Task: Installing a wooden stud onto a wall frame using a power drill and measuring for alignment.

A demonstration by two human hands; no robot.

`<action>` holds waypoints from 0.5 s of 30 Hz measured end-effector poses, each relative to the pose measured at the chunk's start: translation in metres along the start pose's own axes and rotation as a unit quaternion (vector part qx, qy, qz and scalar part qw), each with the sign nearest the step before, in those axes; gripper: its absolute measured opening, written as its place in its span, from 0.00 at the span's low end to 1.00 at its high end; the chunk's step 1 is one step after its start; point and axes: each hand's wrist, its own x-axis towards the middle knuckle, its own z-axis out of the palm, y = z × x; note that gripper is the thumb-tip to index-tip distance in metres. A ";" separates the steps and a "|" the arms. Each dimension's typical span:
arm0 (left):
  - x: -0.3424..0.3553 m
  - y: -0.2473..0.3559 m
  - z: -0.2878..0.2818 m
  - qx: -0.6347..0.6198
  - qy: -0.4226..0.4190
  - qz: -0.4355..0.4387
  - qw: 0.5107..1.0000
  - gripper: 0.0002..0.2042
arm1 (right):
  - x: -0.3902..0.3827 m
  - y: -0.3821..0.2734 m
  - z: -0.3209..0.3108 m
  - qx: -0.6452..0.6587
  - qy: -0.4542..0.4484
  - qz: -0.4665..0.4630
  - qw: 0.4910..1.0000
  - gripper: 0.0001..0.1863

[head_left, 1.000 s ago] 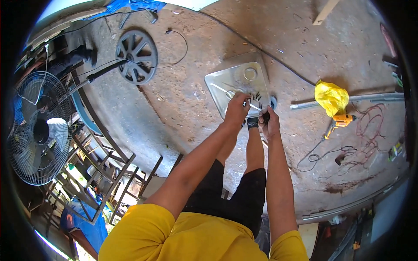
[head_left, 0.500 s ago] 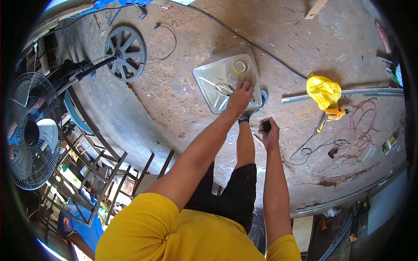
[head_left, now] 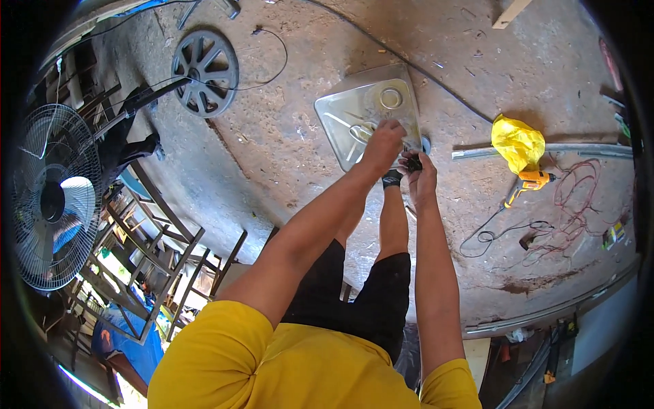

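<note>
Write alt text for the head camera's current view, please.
Someone in a yellow shirt holds something dark in the right hand, the left hand over a boxy metal can. A corded orange drill lies to the right; a fan stands left.

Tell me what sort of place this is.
Probably a makeshift workshop: an orange power drill and long grey bars lie on a rough, stained floor, with a large fan at left.
</note>
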 end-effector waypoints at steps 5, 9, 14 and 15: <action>-0.021 0.033 -0.015 -0.236 -0.021 -0.055 0.970 0.10 | 0.010 -0.001 -0.004 0.071 0.002 0.021 0.997 0.11; -0.024 -0.008 -0.023 -0.184 0.048 -0.180 0.965 0.13 | 0.003 -0.015 0.006 0.013 -0.001 0.047 0.999 0.12; -0.029 -0.017 -0.010 0.093 -0.030 -0.057 0.994 0.21 | -0.004 -0.030 -0.007 -0.076 -0.004 0.072 0.994 0.14; -0.029 -0.021 -0.005 0.122 -0.040 -0.024 0.991 0.20 | -0.005 -0.031 -0.009 -0.085 -0.009 0.075 0.994 0.14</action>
